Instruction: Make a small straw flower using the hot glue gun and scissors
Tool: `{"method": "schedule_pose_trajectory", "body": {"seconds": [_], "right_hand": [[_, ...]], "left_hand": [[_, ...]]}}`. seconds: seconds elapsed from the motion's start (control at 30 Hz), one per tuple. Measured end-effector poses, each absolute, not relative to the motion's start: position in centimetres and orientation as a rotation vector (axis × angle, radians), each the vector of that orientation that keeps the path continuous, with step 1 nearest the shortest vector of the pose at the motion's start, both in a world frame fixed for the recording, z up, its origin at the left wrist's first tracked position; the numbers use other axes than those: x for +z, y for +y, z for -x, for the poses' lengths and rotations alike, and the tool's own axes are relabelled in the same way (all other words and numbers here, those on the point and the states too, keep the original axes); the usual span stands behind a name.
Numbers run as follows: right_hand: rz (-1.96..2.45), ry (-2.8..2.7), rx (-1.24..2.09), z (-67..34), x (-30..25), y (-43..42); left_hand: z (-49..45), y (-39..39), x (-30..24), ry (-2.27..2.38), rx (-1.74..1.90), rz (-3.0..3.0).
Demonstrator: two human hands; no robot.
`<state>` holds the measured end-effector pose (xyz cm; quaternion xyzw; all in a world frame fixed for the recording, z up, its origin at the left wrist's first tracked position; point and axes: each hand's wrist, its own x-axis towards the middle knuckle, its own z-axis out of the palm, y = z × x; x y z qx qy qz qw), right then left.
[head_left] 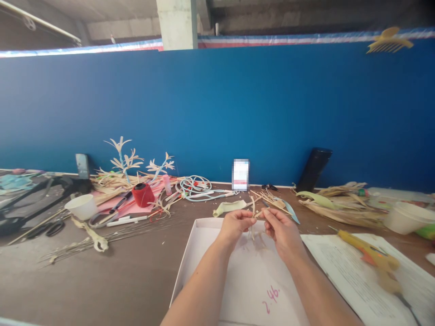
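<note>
My left hand point(235, 225) and my right hand point(282, 230) meet over a shallow white box lid point(190, 267). Both pinch a small bunch of thin dried straw strips point(254, 213) between their fingertips. Loose ends of the strips hang down below the fingers toward the lid. Pink handwriting point(271, 299) marks the lid near me.
A yellow glue gun point(369, 253) lies on printed paper at right, beside dried husks point(340, 203) and a white bowl point(406, 217). At left are a white cup point(82, 207), red thread spool point(143, 194), scissors point(47, 227), wires and straw flower stems point(127, 160). A blue partition stands behind.
</note>
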<state>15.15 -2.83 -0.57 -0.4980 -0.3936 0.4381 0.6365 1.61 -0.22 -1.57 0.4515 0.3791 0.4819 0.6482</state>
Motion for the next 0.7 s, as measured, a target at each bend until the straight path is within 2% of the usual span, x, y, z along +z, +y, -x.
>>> {"method": "schedule_pose_trajectory", "body": {"seconds": [0.7], "right_hand": [[1.140,-0.895,1.006,-15.13,-0.53,-2.94]], "left_hand": [[-1.54,-0.48,-1.16,0.843,1.052,-1.053]]}}
